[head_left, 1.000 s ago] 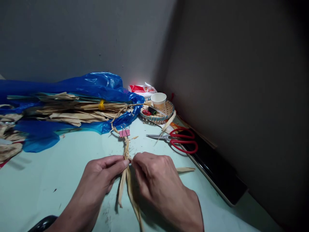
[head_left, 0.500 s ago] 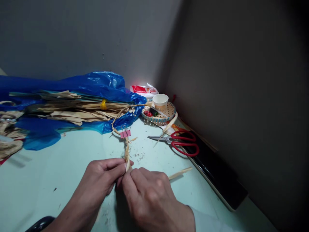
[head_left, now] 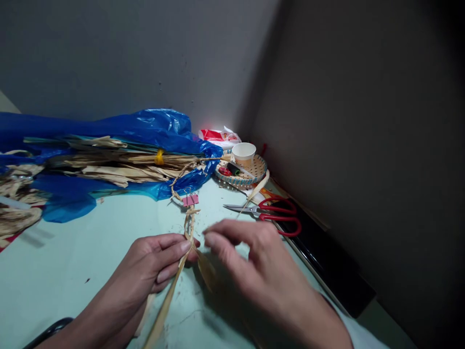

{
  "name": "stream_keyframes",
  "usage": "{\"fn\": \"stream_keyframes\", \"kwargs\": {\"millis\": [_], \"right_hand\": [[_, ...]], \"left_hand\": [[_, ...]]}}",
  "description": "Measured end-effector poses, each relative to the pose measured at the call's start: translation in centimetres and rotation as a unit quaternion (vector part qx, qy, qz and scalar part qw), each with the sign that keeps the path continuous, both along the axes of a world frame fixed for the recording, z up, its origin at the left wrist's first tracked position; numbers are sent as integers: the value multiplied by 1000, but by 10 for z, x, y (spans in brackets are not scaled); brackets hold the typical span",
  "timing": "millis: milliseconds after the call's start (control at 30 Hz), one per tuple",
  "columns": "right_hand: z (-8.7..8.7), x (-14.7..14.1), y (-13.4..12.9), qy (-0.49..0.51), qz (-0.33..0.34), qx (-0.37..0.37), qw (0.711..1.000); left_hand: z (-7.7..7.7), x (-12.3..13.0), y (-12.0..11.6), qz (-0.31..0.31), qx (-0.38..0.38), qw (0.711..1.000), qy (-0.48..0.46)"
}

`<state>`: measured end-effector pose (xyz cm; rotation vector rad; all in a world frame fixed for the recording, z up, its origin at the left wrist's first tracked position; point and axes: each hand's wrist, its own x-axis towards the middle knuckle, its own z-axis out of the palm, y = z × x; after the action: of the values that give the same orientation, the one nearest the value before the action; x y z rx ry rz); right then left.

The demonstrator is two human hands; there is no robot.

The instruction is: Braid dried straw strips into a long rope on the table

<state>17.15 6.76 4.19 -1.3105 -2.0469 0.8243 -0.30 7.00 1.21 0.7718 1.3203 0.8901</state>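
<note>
My left hand (head_left: 160, 259) is closed in a pinch on a cord of twisted dried-leaf strips (head_left: 189, 225), thumb on top. From that pinch one long strip (head_left: 163, 310) runs toward the near edge, and another strip (head_left: 206, 271) hangs off to the right, partly in shadow. A pink binder clip (head_left: 191, 200) grips the cord farther up, where it curves away toward the blue bag. To the right, my right hand (head_left: 250, 257) is raised over the table, fingers loosely bent, with nothing visible in them and apart from the cord.
Red-handled scissors (head_left: 279, 215) lie at the right, partly over a black flat object (head_left: 327, 261) along the wall. Behind are a woven tray (head_left: 259, 167) holding a paper cup (head_left: 244, 152), and a blue plastic bag (head_left: 145, 121) with bundled dried strips (head_left: 119, 167).
My right hand has let go of the strips beside my left hand and moved up and right. The long strip now lies toward me. My left hand keeps its pinch.
</note>
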Motion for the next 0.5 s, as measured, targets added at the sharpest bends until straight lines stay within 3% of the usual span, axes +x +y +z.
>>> {"fn": "stream_keyframes", "kwargs": {"millis": [100, 200, 333, 500], "right_hand": [[-3, 3, 17, 77, 48, -107, 990], [-21, -6, 22, 162, 112, -230, 953], [-37, -12, 21, 153, 113, -215, 958], [-36, -5, 23, 135, 138, -175, 966]], "left_hand": [[-5, -4, 2, -38, 1, 999, -6], [-11, -6, 3, -62, 18, 998, 5], [-11, -1, 1, -71, 36, 997, 26], [-8, 3, -1, -87, 70, 993, 31]]}}
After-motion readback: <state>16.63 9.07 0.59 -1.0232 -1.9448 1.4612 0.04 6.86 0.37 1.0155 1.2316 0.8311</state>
